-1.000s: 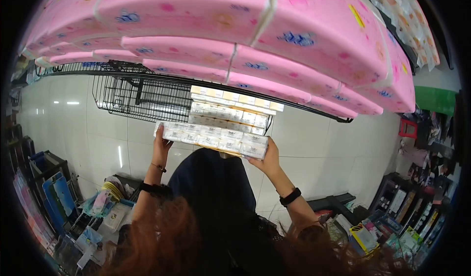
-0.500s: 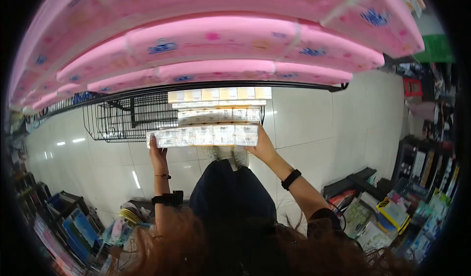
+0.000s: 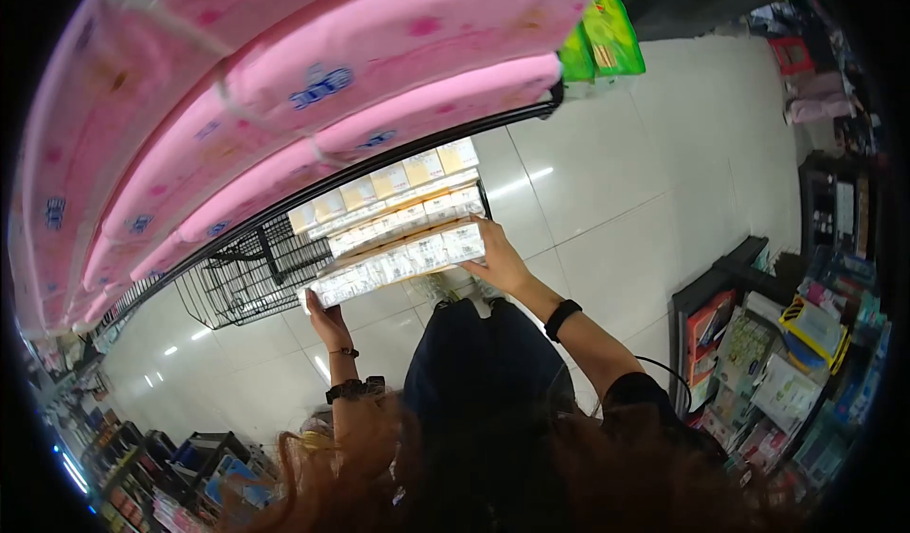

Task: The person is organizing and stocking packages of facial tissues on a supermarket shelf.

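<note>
A long, white plastic-wrapped multipack of small packs (image 3: pixel 403 264), which look like tissues, spans the space between my hands. My left hand (image 3: pixel 329 321) grips its lower left end, thumb on the front face. At the opposite end, my right hand (image 3: pixel 500 260) wraps the right side with the fingers partly hidden behind. Just beyond it, similar white multipacks (image 3: pixel 408 218) sit in stepped rows, and cream-coloured packs (image 3: pixel 391 183) form the row farthest from me. The held multipack overlaps the nearest row in this view.
Large pink wrapped packages (image 3: pixel 398 73) fill the shelf overhead, along a black shelf edge (image 3: pixel 427 137). A black wire basket (image 3: pixel 256 272) extends to the left of the multipacks. Bright green packs (image 3: pixel 611 35) hang at the upper right. Display racks with goods (image 3: pixel 768 343) stand behind me on the right.
My view has turned, so the shelf and multipacks now slant up to the right. Both hands keep hold of the same multipack, and the green packs have come into view.
</note>
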Action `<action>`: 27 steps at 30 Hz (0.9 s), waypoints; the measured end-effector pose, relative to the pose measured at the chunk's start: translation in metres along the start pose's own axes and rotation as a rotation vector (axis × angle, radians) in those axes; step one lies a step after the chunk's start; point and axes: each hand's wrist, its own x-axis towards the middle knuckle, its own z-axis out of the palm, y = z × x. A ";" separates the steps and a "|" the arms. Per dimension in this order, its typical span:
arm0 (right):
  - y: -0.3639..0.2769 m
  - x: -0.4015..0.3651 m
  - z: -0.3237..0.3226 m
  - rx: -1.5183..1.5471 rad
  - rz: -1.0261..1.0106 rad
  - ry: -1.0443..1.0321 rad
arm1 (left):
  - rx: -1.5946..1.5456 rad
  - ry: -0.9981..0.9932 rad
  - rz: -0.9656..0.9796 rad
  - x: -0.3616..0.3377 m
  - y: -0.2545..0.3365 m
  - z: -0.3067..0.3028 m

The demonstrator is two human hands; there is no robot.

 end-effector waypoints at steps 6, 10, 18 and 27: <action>0.013 -0.007 0.009 0.221 0.097 0.007 | 0.034 -0.087 -0.050 0.003 0.002 -0.005; 0.009 0.013 -0.025 0.206 0.245 -0.078 | 0.040 -0.065 -0.066 -0.002 0.011 0.007; -0.024 0.088 -0.086 -0.118 -0.229 0.320 | 0.159 0.076 -0.109 -0.006 0.007 0.010; -0.034 0.142 -0.067 -0.759 -0.506 0.084 | 0.214 0.054 -0.136 -0.005 0.009 0.005</action>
